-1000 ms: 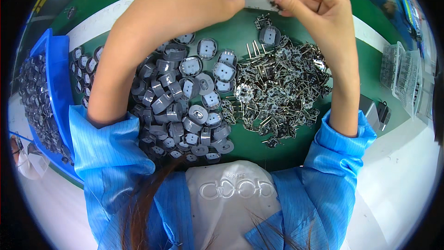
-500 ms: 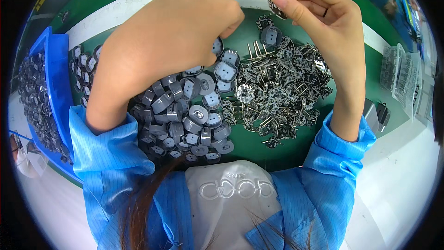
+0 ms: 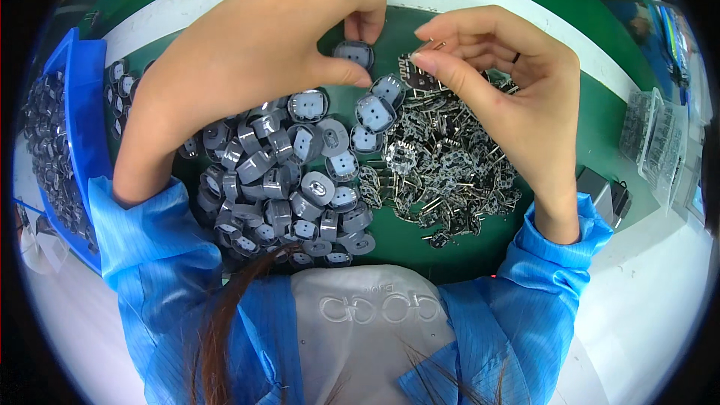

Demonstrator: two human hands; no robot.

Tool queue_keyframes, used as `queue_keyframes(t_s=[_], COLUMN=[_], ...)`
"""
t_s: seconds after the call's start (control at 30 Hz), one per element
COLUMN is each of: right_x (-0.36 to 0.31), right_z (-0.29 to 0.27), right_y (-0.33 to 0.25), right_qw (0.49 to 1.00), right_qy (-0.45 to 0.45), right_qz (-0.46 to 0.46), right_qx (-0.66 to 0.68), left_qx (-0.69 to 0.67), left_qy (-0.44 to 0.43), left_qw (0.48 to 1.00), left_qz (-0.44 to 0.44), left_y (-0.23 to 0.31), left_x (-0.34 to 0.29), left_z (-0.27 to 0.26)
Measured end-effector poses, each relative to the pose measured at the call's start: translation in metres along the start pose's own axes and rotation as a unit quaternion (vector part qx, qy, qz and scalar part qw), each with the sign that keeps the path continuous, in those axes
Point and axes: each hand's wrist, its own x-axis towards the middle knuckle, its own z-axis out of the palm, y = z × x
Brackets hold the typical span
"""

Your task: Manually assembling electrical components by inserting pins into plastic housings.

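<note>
At the far side of the table, my left hand (image 3: 277, 37) curves its thumb and fingers around a grey oval plastic housing (image 3: 352, 54), whose pale inner face with small holes points up. To its right, my right hand (image 3: 502, 75) pinches a small dark circuit board with metal pins (image 3: 418, 76) between thumb and forefinger; the other fingers are curled. Below the left hand lies a pile of grey housings (image 3: 277, 180), some on their sides. Beneath and beside the right hand spreads a heap of small circuit boards with metal pins (image 3: 450, 165).
A blue bin (image 3: 86, 150) full of grey parts stands at the left, with loose housings beside it. Clear plastic trays (image 3: 654, 142) sit on the right edge, near a small grey box (image 3: 594, 187). A white strip (image 3: 180, 9) borders the green table at the back.
My right hand has come down and left with the circuit board, closer to the left hand. My left hand has shifted slightly farther away, the housing moving with it.
</note>
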Motion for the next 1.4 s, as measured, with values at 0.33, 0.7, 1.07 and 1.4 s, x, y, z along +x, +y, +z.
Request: queue_keyframes(t_s=[0.33, 0.7, 1.07, 1.4], right_x=[0.005, 0.003, 0.0, 0.004], right_z=[0.003, 0.005, -0.001, 0.026], right_y=[0.008, 0.007, -0.001, -0.003], right_qw=[0.998, 0.982, 0.972, 0.979], right_qy=[0.023, 0.077, 0.061, 0.157], right_qz=[-0.051, -0.145, -0.163, -0.099], right_qx=[-0.02, -0.094, -0.16, 0.079], left_qx=[-0.061, -0.348, -0.38, -0.424], left_qy=[0.087, 0.129, 0.113, 0.115], left_qw=[0.994, 0.913, 0.899, 0.889], left_qz=[-0.027, -0.17, -0.186, -0.126], left_y=[0.009, 0.028, 0.031, 0.011], left_x=[0.002, -0.002, -0.003, -0.003], left_z=[0.01, 0.014, 0.013, 0.005])
